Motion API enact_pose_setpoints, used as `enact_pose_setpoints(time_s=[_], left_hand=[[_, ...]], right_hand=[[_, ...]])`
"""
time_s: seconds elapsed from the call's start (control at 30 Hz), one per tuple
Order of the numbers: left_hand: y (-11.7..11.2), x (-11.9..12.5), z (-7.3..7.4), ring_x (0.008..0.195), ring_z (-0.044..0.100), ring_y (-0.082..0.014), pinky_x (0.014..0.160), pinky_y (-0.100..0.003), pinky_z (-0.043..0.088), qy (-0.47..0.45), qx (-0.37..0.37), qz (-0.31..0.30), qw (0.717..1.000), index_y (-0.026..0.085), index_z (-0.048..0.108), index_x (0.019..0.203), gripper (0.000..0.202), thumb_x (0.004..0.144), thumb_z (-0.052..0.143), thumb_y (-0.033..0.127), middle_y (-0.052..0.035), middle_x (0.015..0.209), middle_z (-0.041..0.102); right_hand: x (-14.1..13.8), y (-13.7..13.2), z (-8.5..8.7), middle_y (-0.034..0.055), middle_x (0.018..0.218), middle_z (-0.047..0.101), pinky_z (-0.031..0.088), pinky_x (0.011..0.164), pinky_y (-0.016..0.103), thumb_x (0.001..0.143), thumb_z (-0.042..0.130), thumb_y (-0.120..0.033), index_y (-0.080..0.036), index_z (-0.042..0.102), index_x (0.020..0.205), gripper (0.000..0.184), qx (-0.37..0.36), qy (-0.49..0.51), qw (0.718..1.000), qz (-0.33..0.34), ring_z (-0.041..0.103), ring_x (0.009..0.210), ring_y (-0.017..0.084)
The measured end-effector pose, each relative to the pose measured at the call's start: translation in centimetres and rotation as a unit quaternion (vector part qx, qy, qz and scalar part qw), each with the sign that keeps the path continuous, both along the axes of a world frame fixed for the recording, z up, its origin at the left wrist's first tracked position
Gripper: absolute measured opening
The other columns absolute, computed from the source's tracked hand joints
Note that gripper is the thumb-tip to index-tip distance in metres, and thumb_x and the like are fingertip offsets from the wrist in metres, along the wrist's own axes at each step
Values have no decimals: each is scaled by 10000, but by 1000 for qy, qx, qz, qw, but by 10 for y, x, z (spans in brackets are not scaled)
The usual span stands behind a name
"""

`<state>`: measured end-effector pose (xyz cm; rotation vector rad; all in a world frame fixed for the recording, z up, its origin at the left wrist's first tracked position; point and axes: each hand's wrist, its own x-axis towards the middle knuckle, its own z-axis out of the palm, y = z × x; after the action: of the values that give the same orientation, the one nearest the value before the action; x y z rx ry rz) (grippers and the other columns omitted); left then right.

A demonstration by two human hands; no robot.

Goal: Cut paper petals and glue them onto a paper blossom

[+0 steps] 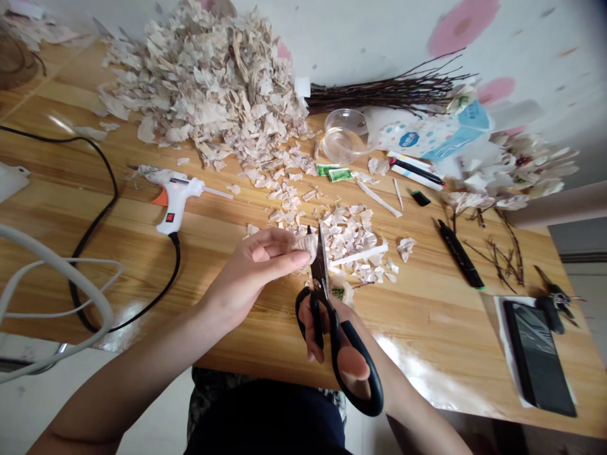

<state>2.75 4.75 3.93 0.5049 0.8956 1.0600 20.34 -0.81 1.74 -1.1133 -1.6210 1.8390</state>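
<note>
Black-handled scissors (320,278) loom closest to the camera, gripped by the person's right hand (345,313), whose thumb and fingers pass through the loops; the blades stand parted and point away from the body. Beside them, the left hand (253,268) pinches a thin, pale petal-like piece (305,243) between thumb and fingers, just above the wooden surface (427,316), with its right edge at the blades; whether it lies fully between them is hard to tell. Trimming this piece to shape appears to be the step in hand, and the next move seems to call for bringing the blades together while the left fingertips stay clear. Below and beyond the hands lie scattered cream offcuts (348,230), and farther back a large heap of dry, papery flakes (203,82) rises against the wall. To the left rests a white glue gun (180,193) with an orange trigger and a black cord. As for writing, a blue-and-white plastic pack (439,133) at the back carries an oval blue logo with pale characters, too small to read with confidence. Two green sachets (340,174) bear print that is illegible, no lettering can be made out on the black marker (459,254), and the phone (540,357) at right shows only reflections.
</note>
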Motion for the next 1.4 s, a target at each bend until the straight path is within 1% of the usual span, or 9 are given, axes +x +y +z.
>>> enact_pose_setpoints(time_s=[0.1, 0.23, 0.4, 0.57, 0.73, 0.97, 1.13, 1.23, 1.4], left_hand=[[0, -1, 1, 757, 594, -128, 770, -244, 440, 10, -2, -2, 1000, 195, 672, 714, 194, 616, 839, 204, 22, 751, 679], [0, -4, 1, 764, 566, -140, 788, -255, 424, 19, 20, -31, 999, 189, 675, 720, 148, 662, 804, 231, 19, 716, 622], [1, -7, 0, 765, 528, -139, 769, -245, 400, 12, 46, -66, 997, 196, 675, 719, 117, 734, 763, 272, 22, 705, 584], [2, -8, 2, 761, 525, -143, 772, -249, 401, 5, 39, -68, 997, 201, 682, 693, 166, 766, 747, 335, 21, 680, 576], [2, -6, 0, 808, 551, -156, 822, -261, 411, 0, 29, -48, 998, 209, 683, 693, 151, 745, 769, 323, 19, 693, 584], [2, -7, 2, 796, 569, -155, 823, -262, 420, 3, 42, -49, 998, 204, 670, 670, 133, 733, 762, 276, 24, 683, 591], [0, -8, 4, 720, 564, -131, 766, -250, 448, 48, 51, -47, 996, 193, 702, 712, 136, 660, 816, 248, 21, 710, 625], [0, -8, 5, 673, 558, -109, 739, -232, 463, 58, 52, -49, 996, 184, 704, 705, 150, 645, 832, 233, 28, 676, 621], [3, -12, 9, 658, 576, -120, 715, -246, 487, 96, 46, -61, 993, 169, 701, 686, 148, 637, 827, 227, 11, 669, 630]], right_hand=[[2, 1, 7, -26, 601, 480, 348, 529, 281, 572, 365, -959, -214, 477, 819, 793, -18, 13, 999, -32, 436, 519, 155], [4, 1, 12, -19, 623, 480, 319, 523, 270, 563, 432, -936, -208, 481, 784, 762, -29, 1, 999, -34, 420, 528, 148], [7, 3, 17, -20, 627, 457, 302, 506, 254, 599, 413, -921, -204, 467, 781, 742, -30, -19, 999, -22, 386, 526, 133], [7, 7, 21, -20, 634, 458, 309, 516, 251, 627, 425, -898, -203, 444, 752, 706, -13, -33, 999, -27, 374, 533, 126], [7, 7, 23, -18, 642, 466, 313, 514, 253, 620, 413, -906, -206, 444, 755, 714, -8, -41, 999, -17, 387, 551, 135], [11, 2, 13, -23, 694, 505, 330, 541, 278, 513, 362, -968, -214, 492, 926, 871, -49, -5, 999, 21, 424, 556, 147], [11, 2, 10, -38, 631, 505, 315, 542, 283, 510, 405, -964, -218, 489, 875, 835, -66, 24, 997, 20, 422, 538, 150], [11, 4, 14, -34, 627, 500, 314, 543, 281, 535, 427, -952, -212, 490, 854, 808, -58, 15, 998, 13, 415, 547, 151], [12, 6, 23, -10, 697, 514, 332, 558, 279, 584, 416, -932, -206, 489, 822, 768, -30, -26, 999, 9, 442, 604, 161]])
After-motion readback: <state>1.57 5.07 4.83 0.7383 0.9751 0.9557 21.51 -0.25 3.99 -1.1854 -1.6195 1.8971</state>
